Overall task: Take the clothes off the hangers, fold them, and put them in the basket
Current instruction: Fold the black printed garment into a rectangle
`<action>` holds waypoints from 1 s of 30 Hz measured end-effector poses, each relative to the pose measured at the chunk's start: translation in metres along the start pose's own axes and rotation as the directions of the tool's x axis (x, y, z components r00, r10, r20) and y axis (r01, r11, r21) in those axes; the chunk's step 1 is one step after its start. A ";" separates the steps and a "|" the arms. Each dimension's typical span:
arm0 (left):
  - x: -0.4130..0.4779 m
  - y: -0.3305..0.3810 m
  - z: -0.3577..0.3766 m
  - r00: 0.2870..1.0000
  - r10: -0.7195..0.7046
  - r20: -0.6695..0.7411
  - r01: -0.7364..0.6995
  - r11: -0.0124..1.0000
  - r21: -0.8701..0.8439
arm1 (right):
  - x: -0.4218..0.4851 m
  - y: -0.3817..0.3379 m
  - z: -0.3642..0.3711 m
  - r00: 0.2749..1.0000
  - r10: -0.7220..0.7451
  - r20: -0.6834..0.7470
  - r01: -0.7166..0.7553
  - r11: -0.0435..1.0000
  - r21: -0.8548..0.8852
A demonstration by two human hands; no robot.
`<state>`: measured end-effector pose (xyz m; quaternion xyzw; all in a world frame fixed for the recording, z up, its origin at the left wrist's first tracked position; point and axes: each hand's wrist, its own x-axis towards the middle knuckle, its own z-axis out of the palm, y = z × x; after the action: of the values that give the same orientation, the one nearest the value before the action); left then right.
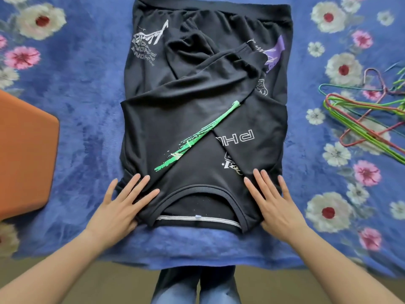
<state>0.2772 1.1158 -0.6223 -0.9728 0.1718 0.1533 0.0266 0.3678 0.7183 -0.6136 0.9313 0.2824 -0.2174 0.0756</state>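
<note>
Left grip (122, 205) and right grip (276, 205), fingers straight, flat on black printed sweatshirt (175, 119), sleeves crossed

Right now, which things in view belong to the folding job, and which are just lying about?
Job in hand:
- black sweatshirt, sleeves folded in
- left hand and right hand, flat on its shoulders
- bare wire hangers

Lying about:
- blue floral blanket underneath
- orange object at the left edge; possibly the basket, cannot tell
</note>
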 end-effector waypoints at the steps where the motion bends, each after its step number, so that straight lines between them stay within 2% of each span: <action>1: 0.006 -0.004 -0.002 0.999 0.034 -0.040 -0.034 0.999 0.001 | 0.008 -0.001 -0.004 1.000 0.002 -0.018 -0.002 1.000 0.030; 4: 0.031 -0.010 -0.014 0.996 0.091 -0.014 -0.092 0.995 -0.046 | 0.034 -0.003 -0.025 0.999 0.035 0.016 -0.038 0.975 0.218; 6: 0.049 -0.007 -0.035 0.998 0.021 0.067 -0.011 0.987 -0.161 | 0.049 0.002 -0.043 0.981 0.125 0.148 -0.174 0.905 0.389; 7: 0.058 -0.006 -0.045 0.995 -0.042 0.095 0.061 0.976 -0.210 | 0.055 0.004 -0.052 0.971 0.166 0.172 -0.223 0.887 0.403; 9: 0.076 -0.004 -0.066 0.973 -0.153 0.175 0.179 0.974 -0.142 | 0.064 0.011 -0.065 0.968 0.189 0.162 -0.235 0.909 0.345; 11: 0.091 -0.003 -0.087 0.940 -0.163 0.299 0.195 0.978 -0.079 | 0.066 0.021 -0.074 0.965 0.175 0.197 -0.236 0.907 0.348; 13: 0.095 0.004 -0.100 0.894 -0.112 0.434 0.172 0.980 -0.103 | 0.061 0.031 -0.080 0.942 0.148 0.300 -0.271 0.866 0.421; 15: 0.088 0.016 -0.100 0.811 -0.046 0.583 0.170 0.972 -0.160 | 0.047 0.035 -0.082 0.890 0.079 0.449 -0.316 0.817 0.482; 16: 0.081 0.025 -0.101 0.749 -0.026 0.662 0.199 0.962 -0.187 | 0.037 0.035 -0.082 0.841 0.035 0.539 -0.350 0.796 0.494; 18: 0.059 0.044 -0.099 0.583 0.056 0.811 0.256 0.934 -0.248 | 0.015 0.029 -0.081 0.702 -0.063 0.709 -0.396 0.793 0.463; 20: 0.041 0.058 -0.096 0.438 0.209 0.874 0.274 0.895 -0.351 | 0.000 0.024 -0.079 0.549 -0.120 0.827 -0.388 0.840 0.379; 21: 0.037 0.060 -0.099 0.383 0.253 0.889 0.306 0.873 -0.380 | -0.002 0.023 -0.078 0.495 -0.120 0.861 -0.384 0.858 0.341; 22: 0.035 0.055 -0.102 0.367 0.284 0.886 0.347 0.842 -0.414 | -0.002 0.024 -0.079 0.475 -0.109 0.873 -0.386 0.866 0.318; 24: 0.042 0.038 -0.108 0.464 0.268 0.844 0.458 0.743 -0.488 | 0.007 0.030 -0.088 0.523 -0.086 0.848 -0.396 0.856 0.331; 27: 0.079 0.000 -0.116 0.633 0.125 0.764 0.600 0.543 -0.587 | 0.034 0.055 -0.109 0.671 0.007 0.742 -0.496 0.747 0.442; 30: 0.118 -0.036 -0.148 0.714 -0.045 0.699 0.649 0.416 -0.637 | 0.065 0.080 -0.139 0.773 0.115 0.623 -0.520 0.678 0.520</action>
<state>0.4381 1.0954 -0.5176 -0.7663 -0.1647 0.4971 -0.3721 0.5115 0.7206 -0.5173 0.8281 -0.0228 -0.5403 -0.1476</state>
